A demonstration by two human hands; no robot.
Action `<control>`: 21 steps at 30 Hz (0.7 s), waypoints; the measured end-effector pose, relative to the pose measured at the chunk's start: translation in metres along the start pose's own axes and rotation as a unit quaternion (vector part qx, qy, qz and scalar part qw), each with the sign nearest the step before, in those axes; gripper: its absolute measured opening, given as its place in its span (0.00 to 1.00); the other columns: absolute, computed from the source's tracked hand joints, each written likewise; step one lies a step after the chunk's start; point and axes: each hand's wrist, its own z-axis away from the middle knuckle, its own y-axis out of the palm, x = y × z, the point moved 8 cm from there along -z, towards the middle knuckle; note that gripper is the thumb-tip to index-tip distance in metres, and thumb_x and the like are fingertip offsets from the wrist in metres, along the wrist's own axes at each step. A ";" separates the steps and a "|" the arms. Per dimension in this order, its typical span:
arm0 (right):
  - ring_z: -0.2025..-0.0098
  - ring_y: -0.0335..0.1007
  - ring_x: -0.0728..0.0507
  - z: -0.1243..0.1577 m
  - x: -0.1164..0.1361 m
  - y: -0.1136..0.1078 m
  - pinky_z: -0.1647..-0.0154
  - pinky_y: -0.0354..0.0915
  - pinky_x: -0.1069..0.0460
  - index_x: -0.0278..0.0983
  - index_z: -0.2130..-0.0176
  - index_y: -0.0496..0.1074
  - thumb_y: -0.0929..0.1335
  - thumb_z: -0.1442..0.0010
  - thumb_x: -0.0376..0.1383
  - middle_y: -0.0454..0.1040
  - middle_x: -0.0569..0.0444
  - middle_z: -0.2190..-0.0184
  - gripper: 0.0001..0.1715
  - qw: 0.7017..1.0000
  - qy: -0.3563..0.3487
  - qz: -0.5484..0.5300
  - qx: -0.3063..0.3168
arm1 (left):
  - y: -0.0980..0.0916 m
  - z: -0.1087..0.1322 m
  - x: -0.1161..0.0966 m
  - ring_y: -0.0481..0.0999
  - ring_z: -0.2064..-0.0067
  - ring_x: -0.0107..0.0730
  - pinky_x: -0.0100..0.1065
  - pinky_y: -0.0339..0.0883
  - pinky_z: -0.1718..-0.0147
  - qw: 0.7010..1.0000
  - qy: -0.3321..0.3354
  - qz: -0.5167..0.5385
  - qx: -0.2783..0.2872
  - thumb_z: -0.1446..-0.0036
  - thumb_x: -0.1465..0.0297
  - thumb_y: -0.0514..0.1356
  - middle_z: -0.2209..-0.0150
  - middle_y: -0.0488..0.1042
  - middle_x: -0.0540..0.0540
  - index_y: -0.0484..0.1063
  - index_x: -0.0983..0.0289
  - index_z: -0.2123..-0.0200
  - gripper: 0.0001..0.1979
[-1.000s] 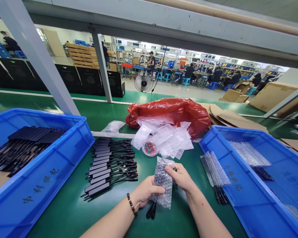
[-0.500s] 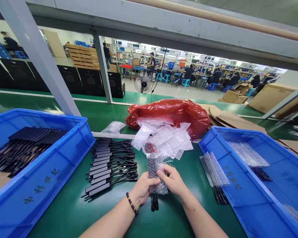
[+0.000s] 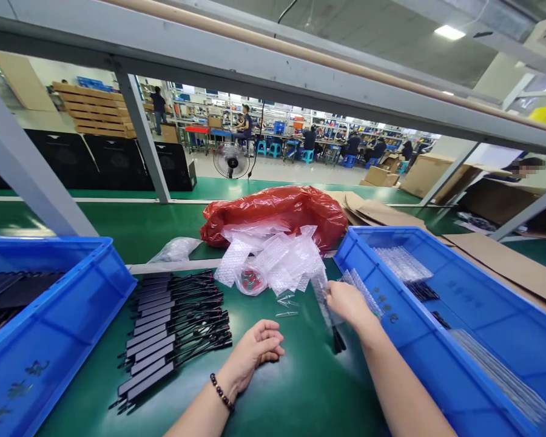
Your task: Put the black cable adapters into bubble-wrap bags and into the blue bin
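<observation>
My right hand (image 3: 349,302) pinches a bubble-wrap pouch (image 3: 319,294) by its upper part, beside the right blue bin. Black cable ends (image 3: 339,341) stick out from its lower end. Behind that hand, another bubble-wrap pouch (image 3: 364,288) leans against the bin's side, partly covered. Over the green table, my left hand (image 3: 260,349) holds nothing, its fingers loosely curved and apart. To its left lies a row of slim black modules with cables (image 3: 157,340). Beyond both hands are a pile of bubble-wrap bags (image 3: 282,258) and a clear bag with small red pieces (image 3: 251,280).
Blue bins flank me: the left bin (image 3: 84,285) holds black modules, the right bin (image 3: 403,315) wrapped pouches. A red plastic bag (image 3: 277,206) lies behind the pile. Small clear pieces (image 3: 287,302) lie mid-table. A fan (image 3: 232,161) and metal posts stand beyond.
My right hand has carried the wrapped pouch rightward, toward the right bin. The left hand has let go of it and stays near the middle. The view has swung right.
</observation>
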 end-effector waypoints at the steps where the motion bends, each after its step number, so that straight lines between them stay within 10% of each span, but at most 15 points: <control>1: 0.61 0.68 0.40 -0.007 -0.015 0.006 0.66 0.56 0.52 0.31 0.64 0.70 0.58 0.44 0.34 0.72 0.41 0.64 0.15 0.999 0.025 0.016 0.016 | 0.002 0.001 0.001 0.72 0.71 0.27 0.29 0.62 0.70 1.000 -0.007 -0.008 0.011 0.61 0.67 0.67 0.67 0.68 0.53 0.62 0.67 0.61 0.23; 10: 0.58 0.69 0.36 -0.024 -0.074 0.022 0.62 0.60 0.47 0.29 0.60 0.70 0.59 0.43 0.34 0.71 0.38 0.60 0.16 0.990 0.124 0.050 0.046 | 0.012 0.006 0.004 0.72 0.72 0.26 0.27 0.63 0.74 0.996 -0.035 -0.056 0.060 0.60 0.67 0.66 0.69 0.68 0.53 0.62 0.68 0.63 0.22; 14: 0.57 0.68 0.36 -0.018 -0.069 0.014 0.62 0.60 0.47 0.29 0.59 0.69 0.60 0.44 0.35 0.71 0.38 0.60 0.16 0.988 0.132 0.063 0.046 | 0.027 0.015 0.014 0.73 0.74 0.29 0.25 0.62 0.81 0.980 -0.066 -0.068 0.176 0.61 0.65 0.67 0.73 0.70 0.54 0.65 0.68 0.65 0.21; 21: 0.62 0.68 0.43 0.005 0.047 -0.021 0.65 0.58 0.53 0.34 0.65 0.68 0.60 0.42 0.37 0.70 0.49 0.64 0.11 0.992 -0.079 0.047 -0.080 | 0.042 0.040 0.033 0.69 0.80 0.22 0.21 0.60 0.85 0.920 -0.143 -0.161 0.327 0.68 0.56 0.67 0.77 0.70 0.51 0.71 0.65 0.70 0.23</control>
